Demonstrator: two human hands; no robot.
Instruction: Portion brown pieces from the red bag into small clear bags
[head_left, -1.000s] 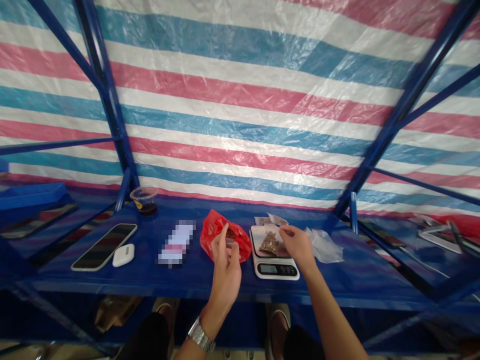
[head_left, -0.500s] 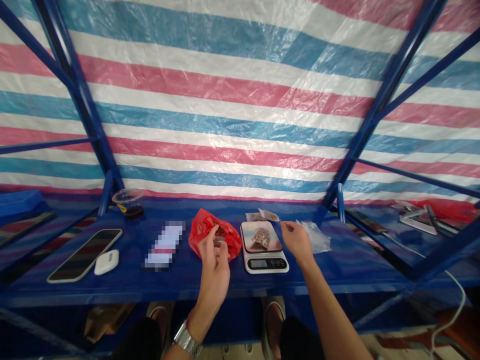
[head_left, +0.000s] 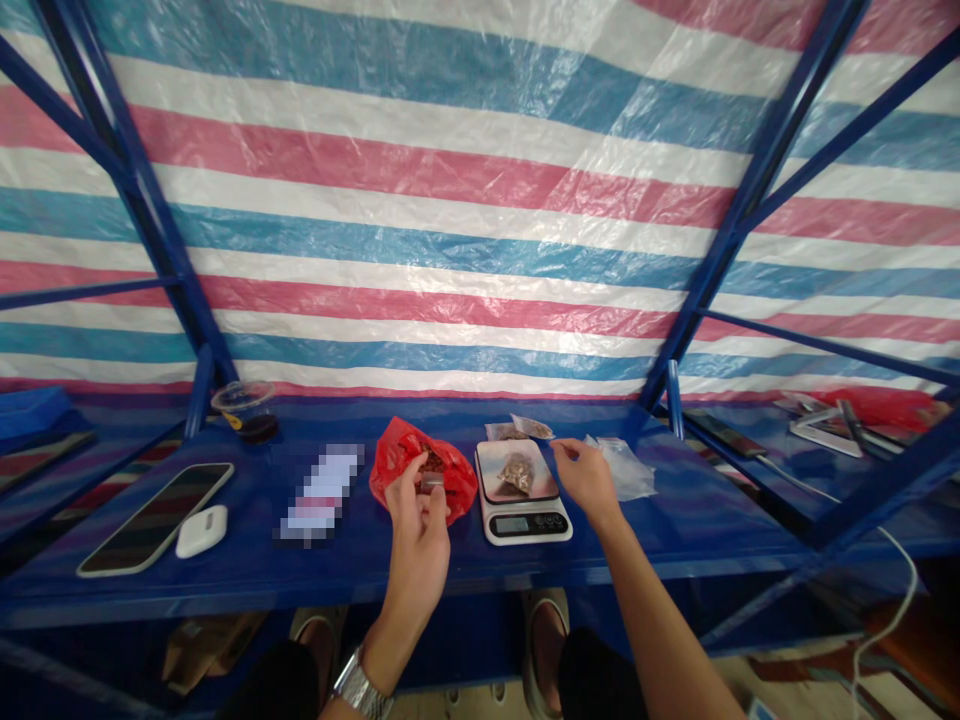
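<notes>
The left hand (head_left: 418, 550) reaches over the open mouth of a red plastic bag (head_left: 390, 455), with reddish-brown bits (head_left: 433, 462) visible inside. Its thumb and fingers are bent and slightly apart, apparently pinching a small greyish thing (head_left: 433, 482) – too small to identify. The right hand (head_left: 590, 482) is just beyond the right edge of a white scale (head_left: 491, 528), its fingertips drawn close together; whether they hold anything, I cannot tell. On the scale's plate rests a small clear packet (head_left: 517, 472) of brownish pieces, and the figures on the display are too small to read. Two more packets (head_left: 531, 428) lie just behind the scale, and clear plastic bags (head_left: 628, 470) lie flat on the blue counter (head_left: 705, 510), right of the right hand – near its wrist. A phone (head_left: 154, 520) and a white case (head_left: 202, 532) touch or nearly touch at the left
</notes>
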